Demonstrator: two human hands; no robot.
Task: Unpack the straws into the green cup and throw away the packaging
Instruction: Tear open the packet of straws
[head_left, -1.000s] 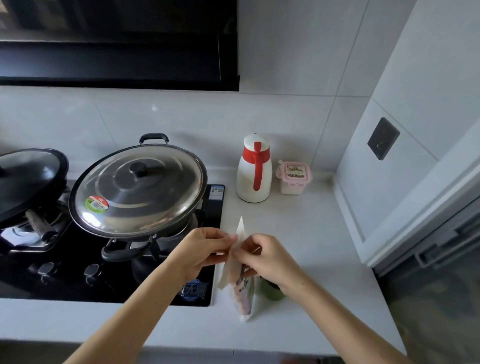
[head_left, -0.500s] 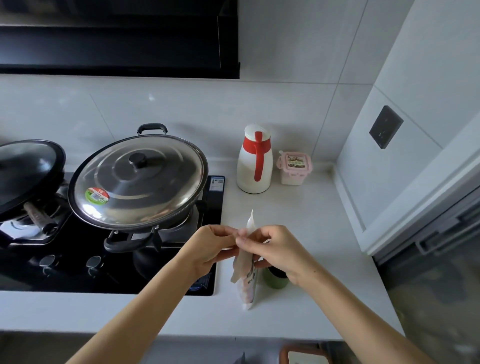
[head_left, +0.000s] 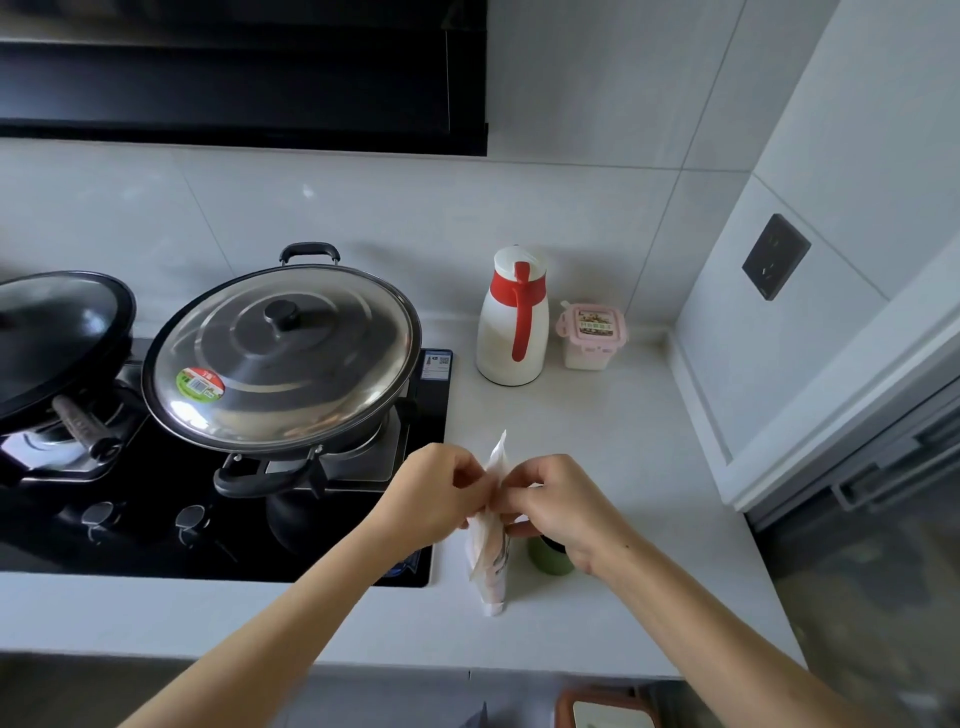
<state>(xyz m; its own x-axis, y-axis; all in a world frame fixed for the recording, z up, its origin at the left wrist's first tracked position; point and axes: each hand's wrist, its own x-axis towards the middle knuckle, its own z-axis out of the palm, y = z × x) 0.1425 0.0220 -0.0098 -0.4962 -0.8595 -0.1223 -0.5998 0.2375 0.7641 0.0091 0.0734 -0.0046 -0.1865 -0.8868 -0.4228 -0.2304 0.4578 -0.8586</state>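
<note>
Both hands hold a pale plastic straw packet (head_left: 491, 561) upright above the white counter. My left hand (head_left: 434, 493) pinches its top edge from the left, and my right hand (head_left: 558, 501) pinches it from the right. The packet's top corner sticks up between the fingers; its lower end hangs near the counter. The green cup (head_left: 549, 557) stands on the counter just right of the packet, mostly hidden under my right hand. I cannot see the straws clearly inside the packet.
A black hob (head_left: 156, 499) fills the left, with a lidded steel wok (head_left: 283, 353) and a black pan (head_left: 57, 332). A white and red jug (head_left: 514, 319) and a small pink-lidded box (head_left: 592, 338) stand at the back. A brown-rimmed bin (head_left: 602, 709) shows below the counter edge.
The view has tilted down a little, bringing the bin into sight. Both hands stay pinched on the packet's top, shifted slightly right, fingers drawn closer together.
</note>
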